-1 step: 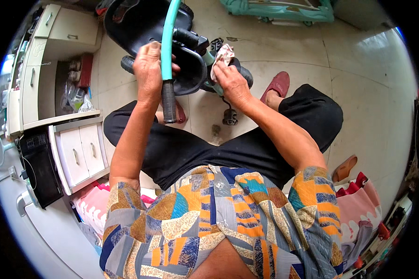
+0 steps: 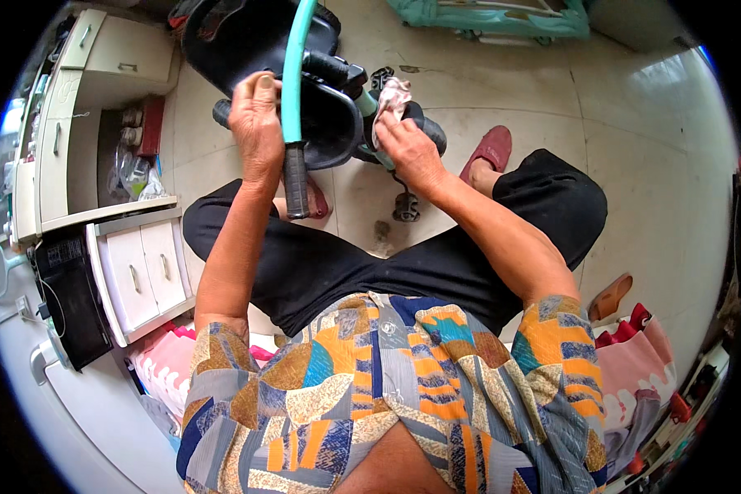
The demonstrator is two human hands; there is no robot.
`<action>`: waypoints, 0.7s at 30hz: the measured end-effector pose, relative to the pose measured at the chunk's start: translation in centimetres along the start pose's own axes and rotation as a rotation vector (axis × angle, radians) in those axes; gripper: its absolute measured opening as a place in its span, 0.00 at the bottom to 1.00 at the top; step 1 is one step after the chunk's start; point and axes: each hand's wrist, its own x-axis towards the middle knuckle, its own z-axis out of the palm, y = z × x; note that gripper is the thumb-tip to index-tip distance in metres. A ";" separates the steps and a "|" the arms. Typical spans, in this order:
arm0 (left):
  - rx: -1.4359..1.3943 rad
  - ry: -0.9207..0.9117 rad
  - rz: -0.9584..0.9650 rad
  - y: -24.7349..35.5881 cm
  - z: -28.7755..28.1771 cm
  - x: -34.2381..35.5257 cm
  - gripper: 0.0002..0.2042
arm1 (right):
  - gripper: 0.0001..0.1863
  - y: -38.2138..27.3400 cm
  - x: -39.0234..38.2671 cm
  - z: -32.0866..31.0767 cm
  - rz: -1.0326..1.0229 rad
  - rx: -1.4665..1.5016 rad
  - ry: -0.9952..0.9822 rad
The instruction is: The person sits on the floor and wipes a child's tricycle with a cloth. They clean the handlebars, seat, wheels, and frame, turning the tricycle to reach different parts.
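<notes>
A child's tricycle stands before me, with a black seat (image 2: 329, 123), a teal frame and black pedals (image 2: 406, 206). Its curved teal push handle (image 2: 293, 74) ends in a ribbed black grip (image 2: 296, 181) that points toward me. My left hand (image 2: 257, 132) is just left of the handle, beside the seat, fingers loosely bent and partly apart, gripping nothing I can see. In my right hand (image 2: 412, 152) is a crumpled pale pink cloth (image 2: 393, 97), bunched under the fingers against the teal frame.
White cabinets (image 2: 132, 276) and an open shelf with bags line the left. A teal wheeled frame (image 2: 494, 20) lies at the far side. A brown slipper (image 2: 610, 298) rests on the tiled floor at right, near pink fabric (image 2: 634, 362). My feet in red slippers (image 2: 490, 152) flank the tricycle.
My left hand has shifted slightly left and up; its fingers no longer show on the right side of the handle. The handle has moved slightly left. My right hand stays with the cloth.
</notes>
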 end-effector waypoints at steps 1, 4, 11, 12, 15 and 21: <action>0.130 0.089 0.156 -0.3 -0.1 0.4 0.10 | 0.19 0.1 -0.6 -0.2 -0.067 -0.034 -0.017; 0.483 -0.053 0.765 -0.2 -1.5 2.4 0.16 | 0.19 0.3 -1.7 -0.5 -0.243 -0.126 -0.086; 1.233 -0.682 1.048 2.2 -2.4 5.2 0.34 | 0.15 4.8 0.0 -1.1 0.011 -0.110 -0.035; 1.239 -0.741 1.048 2.4 -2.2 5.4 0.35 | 0.15 5.4 0.4 -1.4 0.168 -0.030 -0.050; 1.157 -0.729 1.012 2.5 -1.4 5.7 0.38 | 0.15 5.5 1.7 -1.8 0.346 0.116 0.005; 1.098 -0.674 1.071 1.8 -0.8 6.1 0.38 | 0.17 2.2 2.3 -0.2 0.084 0.266 0.086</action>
